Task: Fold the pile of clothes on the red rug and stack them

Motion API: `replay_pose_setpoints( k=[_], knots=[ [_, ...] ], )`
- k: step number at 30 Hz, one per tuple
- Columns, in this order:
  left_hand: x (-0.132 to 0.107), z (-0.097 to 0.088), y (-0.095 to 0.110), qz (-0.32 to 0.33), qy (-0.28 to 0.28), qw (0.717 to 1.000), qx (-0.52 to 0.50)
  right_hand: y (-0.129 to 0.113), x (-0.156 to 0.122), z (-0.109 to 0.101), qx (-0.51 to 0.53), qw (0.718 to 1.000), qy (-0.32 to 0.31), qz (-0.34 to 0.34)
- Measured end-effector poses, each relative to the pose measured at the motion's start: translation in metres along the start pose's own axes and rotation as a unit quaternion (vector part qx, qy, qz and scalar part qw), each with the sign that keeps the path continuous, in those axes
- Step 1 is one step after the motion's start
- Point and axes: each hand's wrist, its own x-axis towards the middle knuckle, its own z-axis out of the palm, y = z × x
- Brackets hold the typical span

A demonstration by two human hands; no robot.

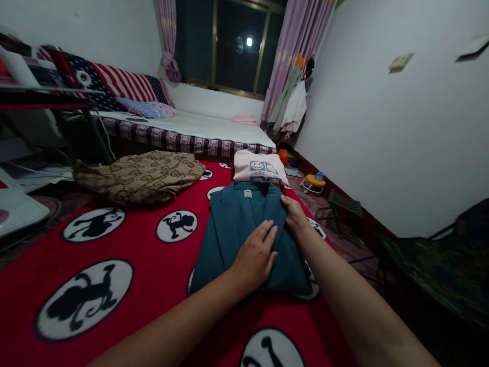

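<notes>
A folded teal jacket [225, 239] with a collar and a small white label lies on the red blanket in front of me. My left hand [255, 255] rests on the middle of the jacket, fingers stretched out over the front. At the jacket's right shoulder edge, my right hand [294, 211] has its thumb on top and its fingers partly hidden, closed on the cloth. Just beyond the collar is a folded pale pink top [260, 163] with a smiley print.
The red blanket [145, 275] has black-and-white monkey circles. A brown patterned cloth [141, 176] lies at the far left. Behind is a low bed [202, 125]. To the right stand a small stool [340, 204], a yellow round stool [315, 181] and a dark camouflage chair [439, 270].
</notes>
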Motion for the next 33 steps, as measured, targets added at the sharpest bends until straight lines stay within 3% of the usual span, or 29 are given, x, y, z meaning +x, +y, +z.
replay_pose_setpoints(
  k=[6, 8, 10, 13, 17, 19, 20, 22, 24, 26, 28, 31, 33],
  knots=[
    [-0.010, 0.017, -0.003, 0.022, -0.053, 0.997, 0.053, 0.009, 0.004, -0.004, -0.036, 0.997, 0.018, -0.068],
    [-0.011, 0.019, -0.003, 0.017, -0.053, 0.997, 0.054, 0.012, 0.007, -0.003, -0.131, 0.980, 0.009, -0.151],
    [-0.010, 0.019, -0.005, 0.009, -0.058, 0.997, 0.046, 0.016, 0.010, 0.002, -0.255, 0.943, -0.007, -0.215],
    [-0.007, 0.020, -0.008, -0.009, -0.084, 0.996, 0.017, 0.022, 0.011, 0.011, -0.388, 0.904, 0.006, -0.180],
    [0.000, 0.007, -0.012, -0.005, -0.104, 0.992, -0.067, 0.023, 0.006, 0.021, -0.483, 0.868, 0.041, -0.112],
    [0.006, -0.009, -0.018, 0.007, -0.068, 0.988, -0.135, 0.021, 0.002, 0.022, -0.506, 0.853, 0.053, -0.118],
    [0.010, -0.019, -0.023, -0.002, -0.022, 0.987, -0.157, 0.020, 0.000, 0.021, -0.514, 0.845, 0.062, -0.132],
    [0.017, -0.041, -0.042, -0.068, 0.110, 0.981, -0.141, 0.019, -0.005, 0.020, -0.526, 0.829, 0.082, -0.170],
    [0.025, -0.059, -0.068, -0.175, 0.218, 0.959, -0.048, 0.020, -0.007, 0.018, -0.529, 0.821, 0.090, -0.194],
    [0.030, -0.067, -0.096, -0.270, 0.209, 0.940, 0.021, 0.023, -0.007, 0.016, -0.519, 0.829, 0.071, -0.194],
    [0.034, -0.065, -0.118, -0.320, 0.150, 0.935, 0.024, 0.026, -0.007, 0.015, -0.501, 0.845, 0.036, -0.186],
    [0.038, -0.054, -0.132, -0.308, 0.101, 0.946, 0.006, 0.027, -0.006, 0.013, -0.471, 0.861, -0.001, -0.193],
    [0.041, -0.049, -0.130, -0.262, 0.124, 0.957, 0.013, 0.025, -0.006, 0.012, -0.454, 0.867, -0.008, -0.208]
  ],
)
